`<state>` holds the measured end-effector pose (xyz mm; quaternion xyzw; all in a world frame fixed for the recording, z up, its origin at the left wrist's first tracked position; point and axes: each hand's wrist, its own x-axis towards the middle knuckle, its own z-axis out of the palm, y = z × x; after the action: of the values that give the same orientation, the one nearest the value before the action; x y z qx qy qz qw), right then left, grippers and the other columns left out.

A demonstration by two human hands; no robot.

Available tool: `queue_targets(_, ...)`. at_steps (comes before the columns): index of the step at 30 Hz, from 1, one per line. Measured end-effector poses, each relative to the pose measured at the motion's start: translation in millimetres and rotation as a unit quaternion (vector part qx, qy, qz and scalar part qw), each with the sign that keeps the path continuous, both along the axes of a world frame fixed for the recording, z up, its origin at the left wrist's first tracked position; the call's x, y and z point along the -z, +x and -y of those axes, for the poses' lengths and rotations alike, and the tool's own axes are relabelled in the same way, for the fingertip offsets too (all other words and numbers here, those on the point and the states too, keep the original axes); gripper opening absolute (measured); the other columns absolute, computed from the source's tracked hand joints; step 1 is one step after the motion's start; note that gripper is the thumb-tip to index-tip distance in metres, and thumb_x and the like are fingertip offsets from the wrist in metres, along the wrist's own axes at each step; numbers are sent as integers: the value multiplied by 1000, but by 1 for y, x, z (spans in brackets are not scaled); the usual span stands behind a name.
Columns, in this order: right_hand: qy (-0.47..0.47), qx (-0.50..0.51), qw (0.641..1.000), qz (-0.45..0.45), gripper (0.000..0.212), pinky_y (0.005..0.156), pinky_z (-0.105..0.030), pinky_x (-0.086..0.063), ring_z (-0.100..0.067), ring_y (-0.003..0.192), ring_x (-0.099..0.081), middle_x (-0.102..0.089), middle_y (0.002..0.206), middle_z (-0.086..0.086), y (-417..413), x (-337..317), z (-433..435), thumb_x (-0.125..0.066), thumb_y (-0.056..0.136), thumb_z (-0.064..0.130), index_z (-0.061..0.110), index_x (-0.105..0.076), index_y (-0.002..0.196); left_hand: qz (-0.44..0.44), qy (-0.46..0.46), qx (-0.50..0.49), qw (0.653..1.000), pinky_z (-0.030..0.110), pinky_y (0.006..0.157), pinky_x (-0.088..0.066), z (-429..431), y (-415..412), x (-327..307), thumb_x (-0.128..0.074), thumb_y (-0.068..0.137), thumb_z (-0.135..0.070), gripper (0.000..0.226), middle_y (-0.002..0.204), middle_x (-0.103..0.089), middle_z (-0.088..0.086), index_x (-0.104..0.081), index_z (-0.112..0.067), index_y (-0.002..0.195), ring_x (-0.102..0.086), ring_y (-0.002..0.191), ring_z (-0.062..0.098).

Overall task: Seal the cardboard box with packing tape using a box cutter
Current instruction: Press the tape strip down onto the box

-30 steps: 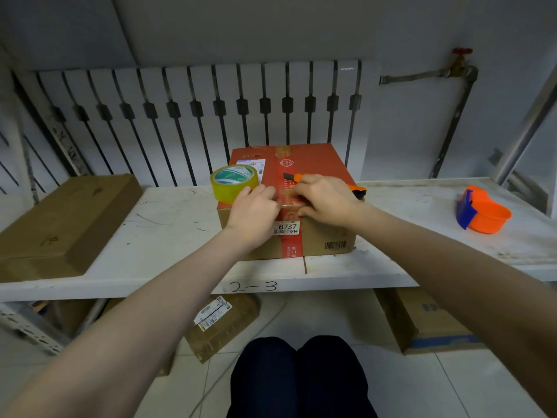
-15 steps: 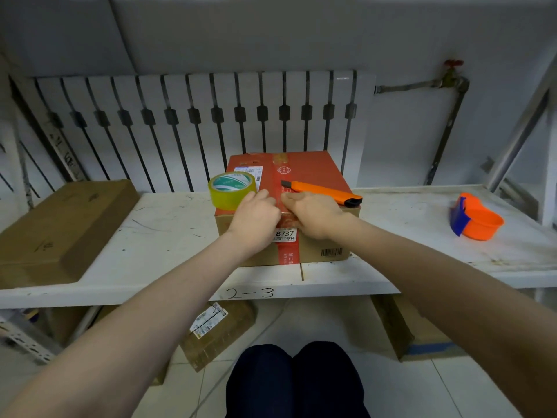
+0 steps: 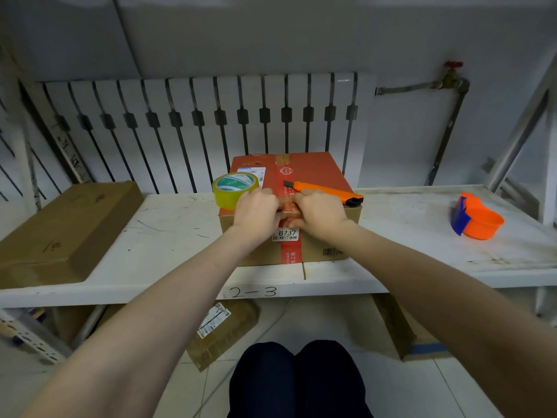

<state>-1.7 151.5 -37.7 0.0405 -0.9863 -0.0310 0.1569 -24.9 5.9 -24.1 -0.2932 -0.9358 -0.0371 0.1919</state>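
Red-topped brown cardboard box sat on white shelf. My left hand and right hand pressed curled fingers onto tape at front edge. Orange box cutter and yellowish tape roll lay unheld on lid. I judged sealing nearly done.

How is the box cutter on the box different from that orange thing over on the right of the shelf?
The box cutter is long and thin; the tape dispenser is short and rounded. The box cutter lies on the red-topped box beside the right hand; the tape dispenser sits alone on the shelf. The cutter's ends are black, the dispenser's part blue. Both are orange.
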Motion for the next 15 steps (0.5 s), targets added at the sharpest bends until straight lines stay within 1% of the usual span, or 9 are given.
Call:
queue_targets(3, -16, -20, 999, -35, 45, 75, -34, -47, -23, 101, -56, -63, 112, -4, -2, 10, -2, -62, 83, 46, 15, -58, 115, -19, 10, -10, 1000, 35, 86, -43, -6, -7, 2, -58, 88, -31, 21, 96, -64, 1, -72, -18, 97, -54, 96, 22)
queue_targets(6, -28, -49, 997, -44, 45, 79, -33, -44, -23, 103, -54, -62, 114, -4, -2, 13, -11, -62, 84, 43, 14, -57, 117, -40, -22, 15, 999, 35, 91, -37, -8, -11, 2, -60, 85, -24, 16, 92, -62, -1, -72, -17, 92, -51, 96, 21)
queue_targets(9, 15, -54, 997, -61, 53, 86, -35, -39, -24, 104, -54, -60, 114, -4, -3, 19, -14, -67, 77, 48, 13, -54, 114, -57, -51, 48, 996, 36, 93, -35, -5, -12, 4, -61, 84, -25, 15, 93, -61, -2, -72, -19, 94, -49, 97, 20)
queue_targets(11, 25, -33, 996, -81, 62, 86, -36, -38, -24, 99, -54, -60, 106, -5, -4, 26, -9, -72, 66, 54, 12, -54, 108, -69, -55, 58, 994, 36, 92, -35, -3, -12, 7, -62, 84, -27, 17, 95, -60, -1, -71, -19, 95, -48, 97, 19)
queue_targets(15, 1, -18, 991, -131, 63, 79, -39, -41, -27, 86, -56, -61, 91, -7, -8, 31, 1, -77, 58, 55, 8, -57, 95, -70, -28, 61, 995, 34, 88, -36, 4, -15, 14, -60, 83, -27, 23, 97, -60, 1, -69, -17, 100, -49, 99, 21)
